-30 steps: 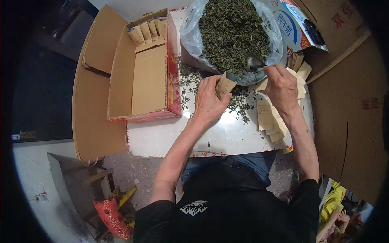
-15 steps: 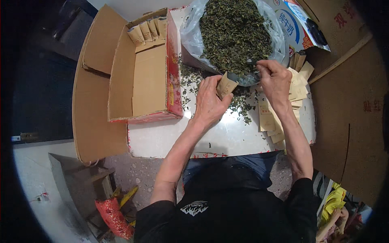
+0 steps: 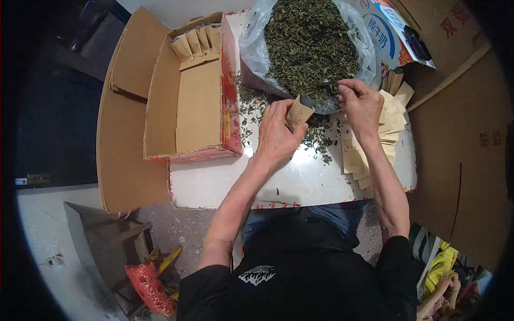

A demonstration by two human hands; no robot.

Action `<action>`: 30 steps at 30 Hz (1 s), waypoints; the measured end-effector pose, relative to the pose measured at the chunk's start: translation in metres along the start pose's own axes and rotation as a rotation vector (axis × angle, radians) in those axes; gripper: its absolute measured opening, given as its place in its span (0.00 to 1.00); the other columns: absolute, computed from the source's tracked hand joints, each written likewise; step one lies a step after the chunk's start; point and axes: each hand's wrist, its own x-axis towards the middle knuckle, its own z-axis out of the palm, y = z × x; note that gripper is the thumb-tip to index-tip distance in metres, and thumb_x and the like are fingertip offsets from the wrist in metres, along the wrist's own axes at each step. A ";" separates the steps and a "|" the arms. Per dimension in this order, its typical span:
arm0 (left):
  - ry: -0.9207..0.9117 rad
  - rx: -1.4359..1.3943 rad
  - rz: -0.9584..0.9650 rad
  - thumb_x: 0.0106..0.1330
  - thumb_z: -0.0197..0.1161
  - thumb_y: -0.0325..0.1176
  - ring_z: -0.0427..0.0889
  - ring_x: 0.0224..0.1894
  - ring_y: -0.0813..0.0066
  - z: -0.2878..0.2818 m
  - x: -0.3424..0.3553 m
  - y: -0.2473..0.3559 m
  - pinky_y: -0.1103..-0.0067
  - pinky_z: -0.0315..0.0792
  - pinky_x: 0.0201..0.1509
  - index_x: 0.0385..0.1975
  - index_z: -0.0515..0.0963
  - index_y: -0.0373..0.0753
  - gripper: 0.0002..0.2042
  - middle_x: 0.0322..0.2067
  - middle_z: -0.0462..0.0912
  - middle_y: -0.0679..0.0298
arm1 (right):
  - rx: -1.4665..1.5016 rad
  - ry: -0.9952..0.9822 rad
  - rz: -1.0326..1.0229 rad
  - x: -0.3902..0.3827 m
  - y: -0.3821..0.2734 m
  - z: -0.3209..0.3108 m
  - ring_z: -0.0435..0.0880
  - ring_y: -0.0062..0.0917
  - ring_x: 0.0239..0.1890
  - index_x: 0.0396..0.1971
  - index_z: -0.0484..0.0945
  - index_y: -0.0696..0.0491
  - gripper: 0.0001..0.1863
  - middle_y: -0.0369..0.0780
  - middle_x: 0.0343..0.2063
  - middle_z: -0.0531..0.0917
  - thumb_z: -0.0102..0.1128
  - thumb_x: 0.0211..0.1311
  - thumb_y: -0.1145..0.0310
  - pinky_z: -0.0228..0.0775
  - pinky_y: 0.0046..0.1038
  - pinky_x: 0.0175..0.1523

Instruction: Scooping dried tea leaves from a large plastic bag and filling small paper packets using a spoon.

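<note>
Though packet (image 3: 300,113) steady, right hand (image 3: 364,108) leftward

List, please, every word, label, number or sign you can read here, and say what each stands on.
I leave the wording uncopied.
Blue-and-white carton: large characters, readable.
Black shirt: small white lettering beside an emblem.
Brown cardboard panel: red characters, blurred.
Red-sided box: yellow label, too small.
Paper packets: print too small or blurred.
</note>
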 end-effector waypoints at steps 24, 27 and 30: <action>0.000 0.024 -0.010 0.60 0.76 0.35 0.82 0.55 0.52 -0.003 0.007 0.005 0.63 0.76 0.61 0.59 0.76 0.32 0.28 0.51 0.81 0.50 | 0.014 -0.068 -0.126 -0.021 -0.031 -0.033 0.84 0.14 0.28 0.43 0.91 0.59 0.07 0.34 0.27 0.88 0.66 0.72 0.77 0.78 0.20 0.35; -0.015 -0.036 -0.054 0.57 0.76 0.33 0.78 0.55 0.46 -0.003 0.007 0.005 0.59 0.72 0.63 0.58 0.75 0.33 0.29 0.50 0.81 0.48 | -0.030 -0.070 -0.222 -0.025 -0.035 -0.035 0.83 0.13 0.27 0.43 0.91 0.59 0.07 0.34 0.26 0.87 0.67 0.71 0.78 0.76 0.20 0.33; 0.005 -0.013 -0.027 0.57 0.76 0.33 0.78 0.55 0.47 -0.004 0.007 0.005 0.59 0.73 0.63 0.58 0.75 0.33 0.28 0.50 0.81 0.49 | -0.095 -0.091 -0.288 -0.027 -0.036 -0.036 0.83 0.13 0.26 0.42 0.91 0.58 0.07 0.34 0.26 0.87 0.67 0.70 0.79 0.75 0.20 0.32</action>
